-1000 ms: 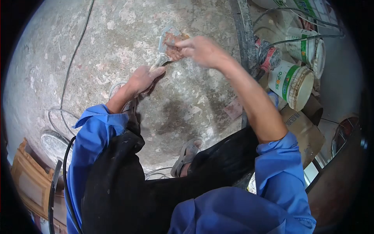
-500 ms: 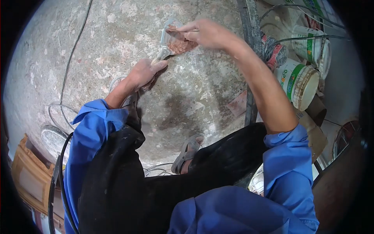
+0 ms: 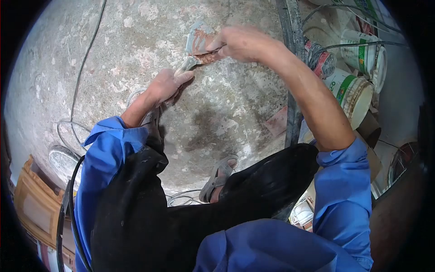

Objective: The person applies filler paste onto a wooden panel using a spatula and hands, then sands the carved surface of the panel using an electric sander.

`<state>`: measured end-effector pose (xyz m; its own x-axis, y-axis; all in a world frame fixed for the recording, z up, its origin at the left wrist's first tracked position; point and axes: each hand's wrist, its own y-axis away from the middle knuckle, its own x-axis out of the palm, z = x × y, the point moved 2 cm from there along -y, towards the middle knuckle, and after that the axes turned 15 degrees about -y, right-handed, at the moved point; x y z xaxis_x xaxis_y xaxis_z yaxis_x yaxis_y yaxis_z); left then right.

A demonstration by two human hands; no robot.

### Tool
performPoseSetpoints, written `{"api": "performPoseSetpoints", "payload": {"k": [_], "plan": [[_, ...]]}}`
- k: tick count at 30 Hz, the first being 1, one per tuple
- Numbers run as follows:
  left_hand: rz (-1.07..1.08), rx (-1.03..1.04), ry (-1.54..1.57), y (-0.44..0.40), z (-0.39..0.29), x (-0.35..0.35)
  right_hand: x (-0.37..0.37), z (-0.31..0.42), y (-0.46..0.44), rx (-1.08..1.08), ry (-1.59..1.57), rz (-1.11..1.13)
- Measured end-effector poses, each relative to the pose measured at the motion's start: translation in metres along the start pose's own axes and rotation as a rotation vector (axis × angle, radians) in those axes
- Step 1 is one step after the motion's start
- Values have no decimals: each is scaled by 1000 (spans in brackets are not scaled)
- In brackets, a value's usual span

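Note:
My left hand (image 3: 166, 86) is closed around the handle of a wide putty knife (image 3: 189, 62), and its blade points away from me. Reddish-brown putty (image 3: 206, 58) lies on the blade, with smears of it towards the far end. Over the blade's right side, my right hand (image 3: 240, 43) is closed with its fingers pinched, close to the putty. What those fingers grip is hidden by the hand and slightly blurred.
White buckets with green labels (image 3: 351, 90) lie tipped at the right, beyond a dark metal bar (image 3: 294, 68). A grey cable (image 3: 81, 68) runs along the stained floor (image 3: 217, 109) on the left. A wooden frame (image 3: 36, 199) is at lower left.
My right hand has moved a little nearer and shifted the putty towards the handle end, leaving the far blade more bare. My left hand holds the putty knife nearly still.

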<state>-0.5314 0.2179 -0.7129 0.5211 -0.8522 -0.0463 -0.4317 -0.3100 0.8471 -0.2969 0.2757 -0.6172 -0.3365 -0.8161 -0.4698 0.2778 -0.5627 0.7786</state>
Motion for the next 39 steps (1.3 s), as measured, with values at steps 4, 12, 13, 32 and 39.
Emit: {"api": "performPoseSetpoints", "payload": {"k": [4, 12, 13, 32, 39], "plan": [[7, -18, -8, 5, 0, 0, 8, -3, -2, -10, 50, 10], [-10, -28, -47, 0, 5, -1, 2, -11, 2, -24, -134, -67], [-5, -27, -48, 0, 2, 0, 3, -11, 3, -19, -135, -68], [-78, 1, -124, 3, -3, -2, -12, -13, 9, 64, 4, -101], [-55, -18, -78, 5, -6, -4, 20, -58, -4, 25, -250, -130]]}}
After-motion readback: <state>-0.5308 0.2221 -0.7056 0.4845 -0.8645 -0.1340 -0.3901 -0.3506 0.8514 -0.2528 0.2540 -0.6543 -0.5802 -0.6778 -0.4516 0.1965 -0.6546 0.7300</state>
